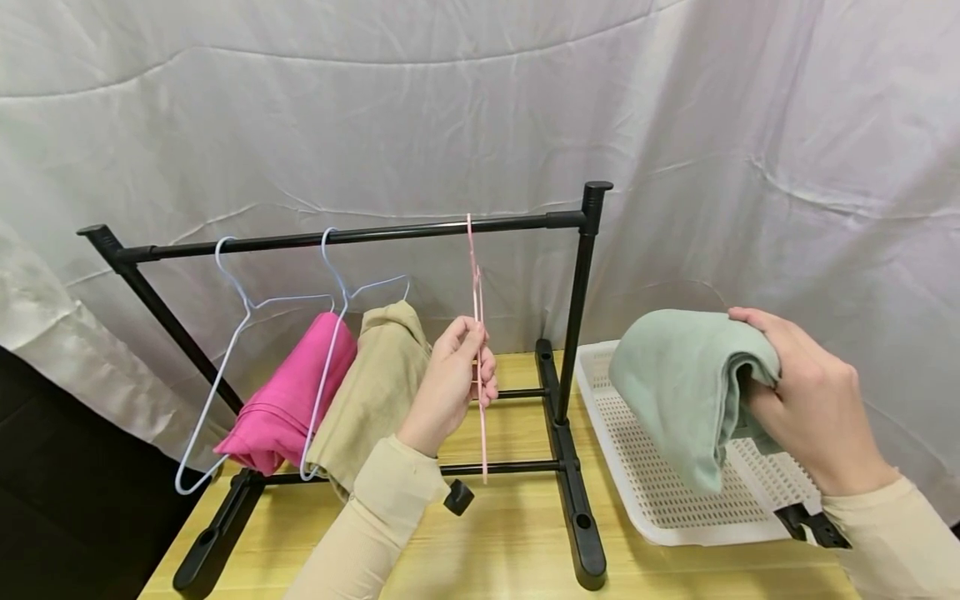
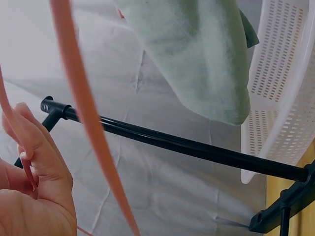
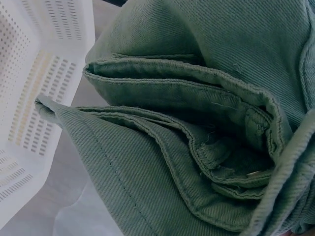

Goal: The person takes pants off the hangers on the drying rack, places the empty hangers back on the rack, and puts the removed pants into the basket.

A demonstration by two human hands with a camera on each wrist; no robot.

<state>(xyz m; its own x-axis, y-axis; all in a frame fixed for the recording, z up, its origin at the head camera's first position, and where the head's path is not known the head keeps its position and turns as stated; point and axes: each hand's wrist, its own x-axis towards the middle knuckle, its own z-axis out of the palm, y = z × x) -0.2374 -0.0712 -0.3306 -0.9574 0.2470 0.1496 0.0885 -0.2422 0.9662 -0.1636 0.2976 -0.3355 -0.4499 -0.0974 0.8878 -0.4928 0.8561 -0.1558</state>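
My left hand (image 1: pixel 453 375) pinches a pink hanger (image 1: pixel 482 425) whose hook sits over the rail of the black rack (image 1: pixel 390 234). In the head view this hanger is seen almost edge-on. My right hand (image 1: pixel 813 392) grips a folded pale green garment (image 1: pixel 675 375) by its right end and holds it up above the white basket (image 1: pixel 637 500). Stitched edges and folded layers of the green cloth fill most of the right wrist view. Seen from the left wrist, the garment (image 2: pixel 197 59) hangs beyond the hanger and the rack's upright.
Two light blue hangers hang on the rail's left part, one with a bright pink garment (image 1: pixel 300 396), the other with a khaki garment (image 1: pixel 375 383). A black knob (image 1: pixel 459 497) is near the lower bar. The rack's feet stand on a wooden table (image 1: pixel 495 550), before a pale curtain (image 1: pixel 375 125).
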